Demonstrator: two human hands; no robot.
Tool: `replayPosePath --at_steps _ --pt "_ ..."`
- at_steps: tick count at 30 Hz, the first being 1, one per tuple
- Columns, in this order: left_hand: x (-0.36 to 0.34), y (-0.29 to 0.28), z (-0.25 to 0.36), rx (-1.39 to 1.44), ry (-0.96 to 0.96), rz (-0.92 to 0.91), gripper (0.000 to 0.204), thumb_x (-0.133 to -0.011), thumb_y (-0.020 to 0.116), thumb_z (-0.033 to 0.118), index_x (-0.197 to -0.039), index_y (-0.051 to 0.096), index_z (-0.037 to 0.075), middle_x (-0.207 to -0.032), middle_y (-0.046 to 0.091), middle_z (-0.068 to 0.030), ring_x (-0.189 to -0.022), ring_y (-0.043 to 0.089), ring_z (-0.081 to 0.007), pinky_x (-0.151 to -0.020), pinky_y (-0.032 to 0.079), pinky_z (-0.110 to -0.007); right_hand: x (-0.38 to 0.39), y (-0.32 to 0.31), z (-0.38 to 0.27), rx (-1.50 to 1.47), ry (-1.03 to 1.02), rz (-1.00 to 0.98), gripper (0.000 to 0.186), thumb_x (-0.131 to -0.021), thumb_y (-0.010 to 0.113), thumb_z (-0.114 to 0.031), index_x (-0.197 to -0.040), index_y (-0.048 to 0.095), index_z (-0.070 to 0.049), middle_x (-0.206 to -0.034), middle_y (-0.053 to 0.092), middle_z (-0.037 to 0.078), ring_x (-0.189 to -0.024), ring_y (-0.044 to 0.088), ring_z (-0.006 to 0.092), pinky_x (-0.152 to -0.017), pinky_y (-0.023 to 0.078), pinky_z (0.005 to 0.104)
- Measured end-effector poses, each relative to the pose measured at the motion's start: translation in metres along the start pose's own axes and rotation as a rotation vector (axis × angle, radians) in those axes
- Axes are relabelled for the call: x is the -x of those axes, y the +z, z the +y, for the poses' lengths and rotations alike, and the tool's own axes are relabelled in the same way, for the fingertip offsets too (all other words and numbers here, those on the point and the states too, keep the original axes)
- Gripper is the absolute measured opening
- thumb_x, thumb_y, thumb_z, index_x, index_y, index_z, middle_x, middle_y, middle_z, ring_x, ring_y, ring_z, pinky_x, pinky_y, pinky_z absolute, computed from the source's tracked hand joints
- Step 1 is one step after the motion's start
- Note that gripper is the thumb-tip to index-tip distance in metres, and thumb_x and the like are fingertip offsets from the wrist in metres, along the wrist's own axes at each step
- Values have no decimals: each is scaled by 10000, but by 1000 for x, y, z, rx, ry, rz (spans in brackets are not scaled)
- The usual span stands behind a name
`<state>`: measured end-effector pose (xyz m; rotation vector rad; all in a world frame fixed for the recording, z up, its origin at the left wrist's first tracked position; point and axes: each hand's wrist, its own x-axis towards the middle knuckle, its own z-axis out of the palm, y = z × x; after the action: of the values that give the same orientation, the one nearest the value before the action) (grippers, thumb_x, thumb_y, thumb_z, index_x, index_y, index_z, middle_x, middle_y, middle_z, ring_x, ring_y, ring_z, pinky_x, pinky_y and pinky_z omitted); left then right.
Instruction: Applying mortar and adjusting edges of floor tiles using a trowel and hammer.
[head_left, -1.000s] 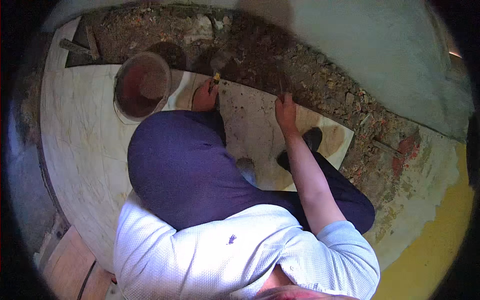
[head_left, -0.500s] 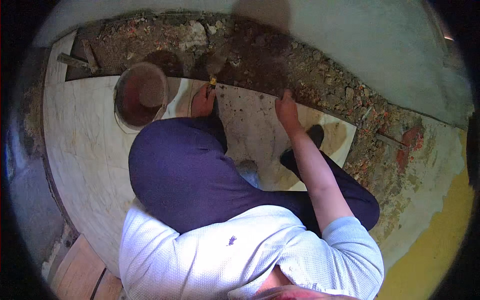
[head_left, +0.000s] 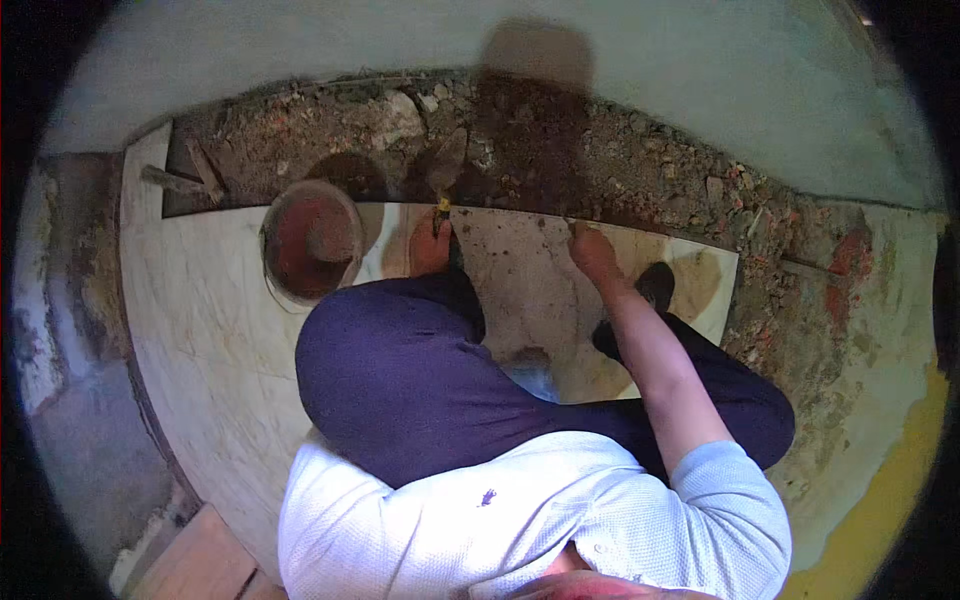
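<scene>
My left hand (head_left: 430,245) is closed round the handle of a trowel (head_left: 447,165) with a yellow collar. The trowel's blade points away from me over the rubble strip. My right hand (head_left: 597,252) is closed at the far edge of the pale marble slab (head_left: 510,275) in front of me. Whatever its fingers hold is too small to make out. Dark specks dot the slab between the hands. Left of my left hand stands a round bucket (head_left: 312,240), reddish-brown inside.
A strip of broken soil and stones (head_left: 640,165) runs between the marble floor and the grey wall (head_left: 690,80). Wood pieces (head_left: 172,180) lie at the far left. A thin bar (head_left: 812,267) lies on the right. My dark shoe (head_left: 655,285) is beside my right forearm.
The whole view has shifted, so everything sits lower and further right. The trowel blade shows more clearly. Both hands stay near the slab's far edge.
</scene>
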<state>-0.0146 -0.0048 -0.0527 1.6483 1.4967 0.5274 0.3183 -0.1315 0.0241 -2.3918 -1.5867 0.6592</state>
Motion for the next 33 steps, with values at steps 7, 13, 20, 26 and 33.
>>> replayPosePath --at_steps 7,13,20,26,33 --pt "0 -7 -13 -66 103 57 554 -990 562 402 -1371 502 4 -826 622 -119 -661 605 -204 -610 488 -380 -12 -41 -10 -193 126 -63 297 -920 587 -229 -1118 610 -9 -990 680 251 -984 649 431 -844 506 509" --pt "-5 -24 35 7 -175 -347 554 -988 546 438 -1362 529 30 -1264 601 -265 -1178 588 -393 -986 453 -466 -36 -173 45 216 -33 -123 380 -866 642 -217 -1199 628 -34 -1038 677 249 -1007 654 411 -855 528 495" --pt "5 -44 97 -370 336 -699 606 -982 560 478 -1414 488 59 -1411 514 -249 -1295 531 -343 -1047 442 -442 31 -372 70 736 62 -419 406 -769 685 -129 -1160 649 -26 -1076 674 254 -1040 650 398 -865 540 508" --pt "-4 -38 104 -674 358 -858 595 -994 553 441 -1442 464 59 -1412 518 -247 -1283 539 -348 -1044 446 -448 93 -367 179 526 133 -174 246 -807 649 -168 -995 704 -18 -1035 696 224 -974 669 410 -833 544 514" --pt "-28 -91 128 -654 198 -544 519 -1003 556 375 -1415 487 66 -1338 582 -226 -1236 574 -358 -1012 475 -449 112 -320 210 332 368 -331 343 -851 622 -200 -1168 659 -74 -1116 677 222 -1027 646 404 -865 523 504"
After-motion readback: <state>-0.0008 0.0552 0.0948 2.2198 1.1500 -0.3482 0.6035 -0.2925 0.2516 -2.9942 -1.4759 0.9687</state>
